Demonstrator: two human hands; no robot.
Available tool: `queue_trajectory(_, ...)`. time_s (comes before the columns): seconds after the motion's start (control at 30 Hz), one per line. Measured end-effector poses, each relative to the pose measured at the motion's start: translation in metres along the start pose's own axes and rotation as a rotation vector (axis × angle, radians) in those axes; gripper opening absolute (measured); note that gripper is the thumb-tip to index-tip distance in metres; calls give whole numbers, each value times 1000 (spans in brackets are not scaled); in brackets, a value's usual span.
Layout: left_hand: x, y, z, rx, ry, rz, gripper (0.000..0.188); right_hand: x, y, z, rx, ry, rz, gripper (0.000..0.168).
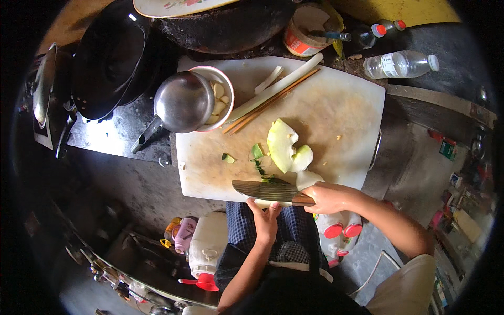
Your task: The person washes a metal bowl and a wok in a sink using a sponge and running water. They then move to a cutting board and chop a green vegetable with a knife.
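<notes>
A broad kitchen knife (267,191) lies nearly level across the near edge of the white cutting board (342,106); my right hand (328,197) grips its wooden handle. Under the blade, my left hand (265,220) holds a pale piece of winter melon or similar gourd (267,203), mostly hidden by the knife. Strips of dark green peel (258,167) lie just beyond the blade. Further in sit a large curved melon wedge (280,143) with pale green rind and a smaller chunk (302,158). Another white chunk (308,179) rests close to my right hand.
A metal ladle (183,102) rests over a bowl of peeled garlic (220,103). Chopsticks (271,102) and a scallion or leek stalk (283,84) lie across the board's far side. Beyond stand a tub (305,29) and a plastic bottle (401,65); a black wok (110,59) is left.
</notes>
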State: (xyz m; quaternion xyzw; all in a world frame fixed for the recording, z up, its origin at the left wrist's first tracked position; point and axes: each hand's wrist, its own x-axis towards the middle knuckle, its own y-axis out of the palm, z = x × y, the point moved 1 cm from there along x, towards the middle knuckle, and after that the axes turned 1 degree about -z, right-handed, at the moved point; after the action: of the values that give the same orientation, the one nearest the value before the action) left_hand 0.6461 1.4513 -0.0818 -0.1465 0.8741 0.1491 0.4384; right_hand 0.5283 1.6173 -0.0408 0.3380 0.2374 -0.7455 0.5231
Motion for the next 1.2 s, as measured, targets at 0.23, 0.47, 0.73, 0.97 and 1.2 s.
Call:
queue_trajectory(0.23,-3,9,-17,74,16,22,71,7,5,7,-93,2,-26,27)
queue_trajectory(0.47,-1,5,-8,52,16,-9,54,3,8,-8,-73,-11,-63,29)
queue_trajectory(0.73,-4,3,-6,39,1,3,45,11,2,5,-87,47,-10,29)
queue_trajectory(0.97,-4,7,-11,23,31,-39,62,2,8,7,45,1,-30,26)
queue_trajectory(1.2,1,3,-14,53,28,-9,46,13,6,0,79,-2,-20,27)
